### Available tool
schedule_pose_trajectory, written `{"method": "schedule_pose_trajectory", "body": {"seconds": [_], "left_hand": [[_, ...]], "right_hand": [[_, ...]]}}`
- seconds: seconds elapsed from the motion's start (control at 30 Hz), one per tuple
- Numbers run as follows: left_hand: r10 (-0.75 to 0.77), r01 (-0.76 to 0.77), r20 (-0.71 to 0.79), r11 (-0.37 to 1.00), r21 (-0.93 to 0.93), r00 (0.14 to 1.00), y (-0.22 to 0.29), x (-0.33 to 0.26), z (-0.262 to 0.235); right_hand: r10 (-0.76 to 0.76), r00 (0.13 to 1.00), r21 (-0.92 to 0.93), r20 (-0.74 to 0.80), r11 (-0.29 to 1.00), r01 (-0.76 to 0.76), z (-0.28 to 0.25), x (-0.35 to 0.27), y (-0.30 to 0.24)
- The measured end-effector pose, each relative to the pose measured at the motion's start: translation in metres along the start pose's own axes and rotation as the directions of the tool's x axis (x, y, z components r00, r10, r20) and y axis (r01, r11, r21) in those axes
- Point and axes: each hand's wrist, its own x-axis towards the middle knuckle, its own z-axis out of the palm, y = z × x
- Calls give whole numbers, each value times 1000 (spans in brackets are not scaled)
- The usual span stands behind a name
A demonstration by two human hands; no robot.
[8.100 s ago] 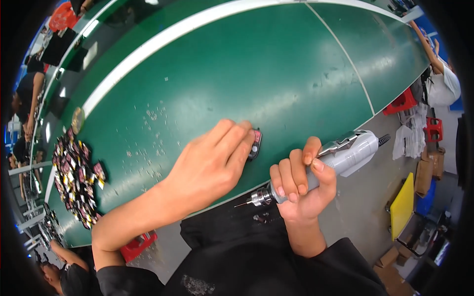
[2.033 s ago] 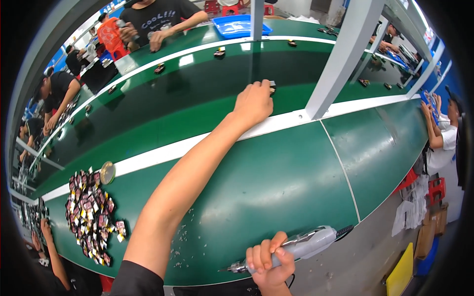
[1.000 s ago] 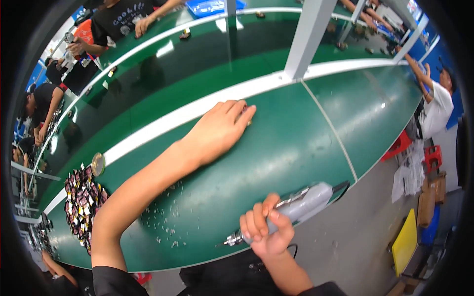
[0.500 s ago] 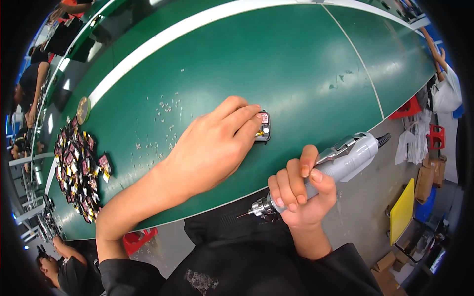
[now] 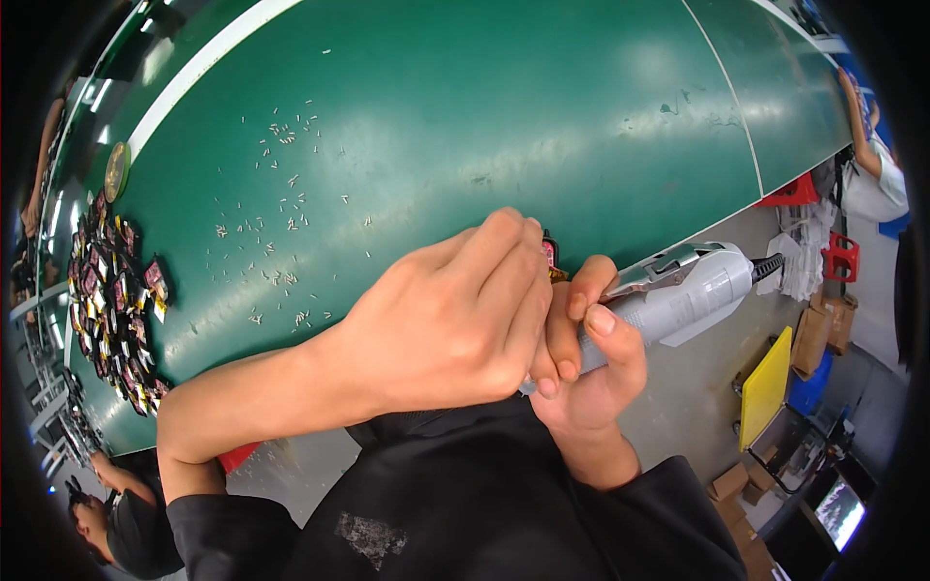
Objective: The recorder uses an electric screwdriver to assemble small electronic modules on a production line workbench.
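My left hand [image 5: 455,310] is closed round a small black-cased electronic unit [image 5: 551,251]; only a corner with pink and yellow bits shows past the fingertips. Against it, my right hand [image 5: 605,373] wraps round a grey electric screwdriver [image 5: 693,290] with a metal lever on top and a black cord end. My left hand covers the screwdriver's chuck and bit. Whether the bit touches the unit cannot be seen. Both hands are over the near edge of the green table [image 5: 542,116].
Tiny silvery screws [image 5: 283,136] lie scattered left of centre. A heap of similar black units [image 5: 107,300] sits at the far left, beside a round shallow dish [image 5: 117,172]. Beyond the table's right edge are a red stool [image 5: 841,258] and a yellow panel [image 5: 765,389]. Other people are at both sides.
My left hand has brought the unit nearer to my right hand, and the two now meet. The screwdriver's chuck, bare before, is hidden. The whole view has shifted a little.
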Motion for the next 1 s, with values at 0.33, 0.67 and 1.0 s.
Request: {"method": "schedule_pose_trajectory", "body": {"seconds": [0.33,0.67,1.0], "left_hand": [[-32,24,93,996,82,995,10,-3,2],[9,-31,136,987,159,991,11,-5,0],[-6,-9,98,989,151,995,9,-4,3]], "right_hand": [[80,993,25,82,996,-82,7,0,-31],[-195,924,-181,330,947,264,15,54,-97],[-91,917,-285,388,935,213,2,73,-89]]}}
